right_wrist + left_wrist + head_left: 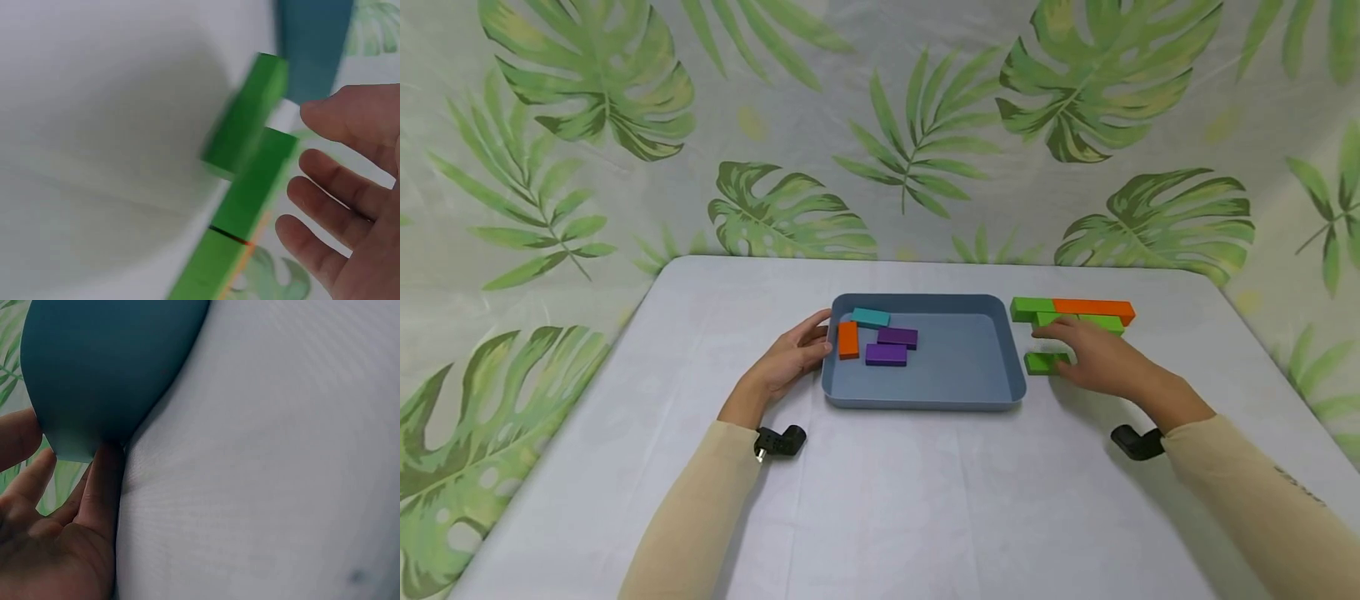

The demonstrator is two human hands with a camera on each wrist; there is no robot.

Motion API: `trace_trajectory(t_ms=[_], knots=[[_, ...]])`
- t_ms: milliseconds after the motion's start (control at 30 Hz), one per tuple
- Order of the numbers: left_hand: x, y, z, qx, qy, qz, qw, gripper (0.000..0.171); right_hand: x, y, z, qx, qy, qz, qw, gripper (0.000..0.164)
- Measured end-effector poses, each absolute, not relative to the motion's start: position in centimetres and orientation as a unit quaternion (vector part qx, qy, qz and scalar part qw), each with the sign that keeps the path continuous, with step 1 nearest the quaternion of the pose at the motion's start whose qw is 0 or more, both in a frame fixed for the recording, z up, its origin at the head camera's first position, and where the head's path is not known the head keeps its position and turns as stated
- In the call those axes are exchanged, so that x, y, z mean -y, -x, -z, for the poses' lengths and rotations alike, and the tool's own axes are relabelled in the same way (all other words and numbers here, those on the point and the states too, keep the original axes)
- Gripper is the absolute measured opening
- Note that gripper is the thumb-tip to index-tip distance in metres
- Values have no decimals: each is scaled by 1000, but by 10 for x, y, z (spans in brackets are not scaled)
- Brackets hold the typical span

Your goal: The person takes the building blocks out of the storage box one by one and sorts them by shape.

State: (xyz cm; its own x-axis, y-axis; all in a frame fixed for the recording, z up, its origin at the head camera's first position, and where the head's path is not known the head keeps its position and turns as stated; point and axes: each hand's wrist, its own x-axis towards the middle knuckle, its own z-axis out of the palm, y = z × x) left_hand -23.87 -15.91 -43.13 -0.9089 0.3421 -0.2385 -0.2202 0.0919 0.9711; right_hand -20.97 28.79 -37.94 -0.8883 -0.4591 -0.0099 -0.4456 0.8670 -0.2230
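- Right at the centre sits the blue-grey tray; the left hand is at its nine o'clock, extended fingers and thumb against the side, unclenched, apparently bracing it.
- Inside, all on the nine-o'clock half: a teal block towards ten, an orange block by the wall, two purple blocks nearer the middle.
- Over at three o'clock, just outside the tray, lies a lone green block, and above it hovers the right hand, thumb and fingers apart, grasping nothing!
- Beyond, at two o'clock, more green blocks sit with an orange piece.
- This looks like the reach, just ahead of a pick-up; the next move calls for lowering the right hand and pinching the lone block's sides without nudging its neighbours.
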Motion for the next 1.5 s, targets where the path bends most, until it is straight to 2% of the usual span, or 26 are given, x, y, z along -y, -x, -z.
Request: trace_trajectory(t_ms=[567, 900, 1133, 1500], knots=[[160, 238, 433, -707, -40, -675, 210, 66, -258, 225, 339, -947, 303, 108, 25, 33], [162, 237, 433, -706, -31, -676, 209, 65, -213, 247, 340, -936, 341, 86, 27, 33], [160, 238, 434, -711, -32, -671, 208, 65, -177, 263, 346, -928, 359, 86, 55, 33], [159, 240, 433, -714, -29, -669, 206, 64, -132, 275, 349, -929, 333, 104, 123, 37]])
